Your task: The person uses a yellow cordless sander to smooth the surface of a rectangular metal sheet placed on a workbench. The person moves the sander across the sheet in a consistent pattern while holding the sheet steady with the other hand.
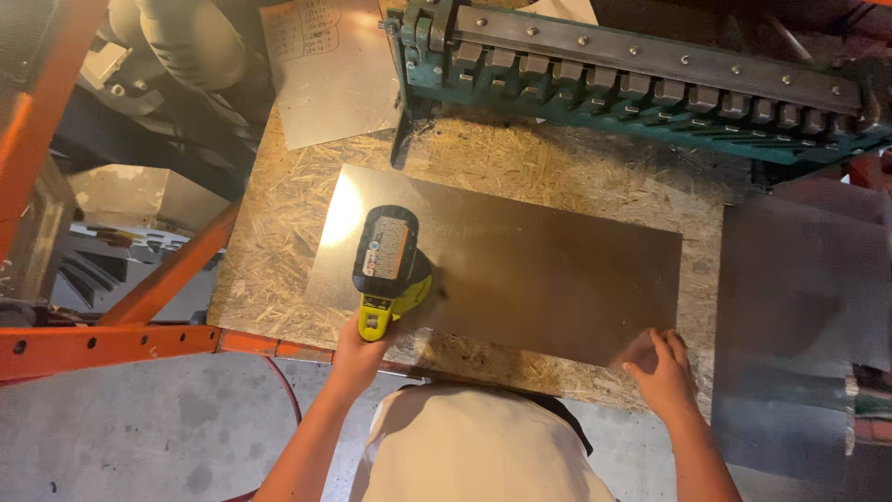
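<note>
Head view — flat, dull-grey metal sheet [520, 270]

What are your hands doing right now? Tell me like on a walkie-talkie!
Left hand gripping yellow-green cordless power tool, standing on sheet metal panel. Right hand flat on panel's near right corner. Green bending brake behind, apart.

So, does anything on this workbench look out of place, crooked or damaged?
Nothing looks damaged or spilled. The metal sheet lies slightly askew on the chipboard bench top. The right hand presses its near corner, and the left hand holds the yellow-green cordless power tool on it.
</note>
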